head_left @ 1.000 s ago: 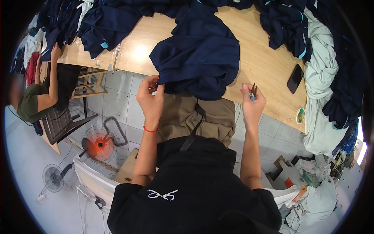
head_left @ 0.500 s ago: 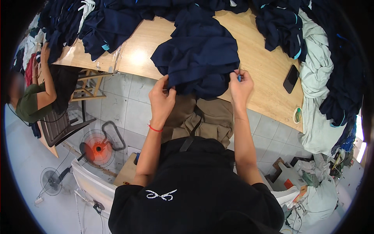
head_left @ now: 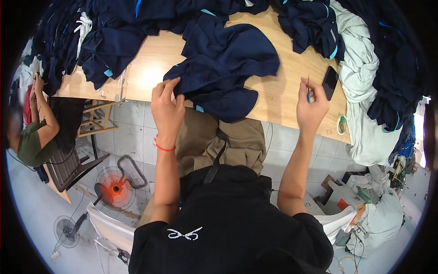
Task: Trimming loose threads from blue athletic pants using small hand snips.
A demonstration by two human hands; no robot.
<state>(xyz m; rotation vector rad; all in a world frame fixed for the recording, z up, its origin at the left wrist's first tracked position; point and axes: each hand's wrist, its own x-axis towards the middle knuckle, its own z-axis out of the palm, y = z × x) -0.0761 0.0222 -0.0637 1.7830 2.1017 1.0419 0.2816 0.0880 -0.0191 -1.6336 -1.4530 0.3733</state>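
A dark navy garment (head_left: 223,59) lies crumpled on the wooden table, part of it hanging over the front edge. A bit of light blue trim shows at its lower left. At its left edge my left hand (head_left: 167,107) has its fingers curled onto the cloth, the thumb lower down; the fingertips are partly hidden. My right hand (head_left: 313,107) is raised to the right of the garment, apart from it. Between its thumb and fingers is a small blue-handled tool (head_left: 309,96) with a thin pointed tip.
On the table (head_left: 278,102), a black phone (head_left: 330,83) lies beyond my right hand, near a small oval dish (head_left: 341,124). Navy garments (head_left: 308,27) and pale cloth (head_left: 358,59) are heaped around the edges. At left are another person (head_left: 34,137), a chair (head_left: 68,164) and a fan (head_left: 115,188).
My right hand has come off the garment and moved right with the blue tool. My left hand has shifted left. The garment has spread and changed its folds.
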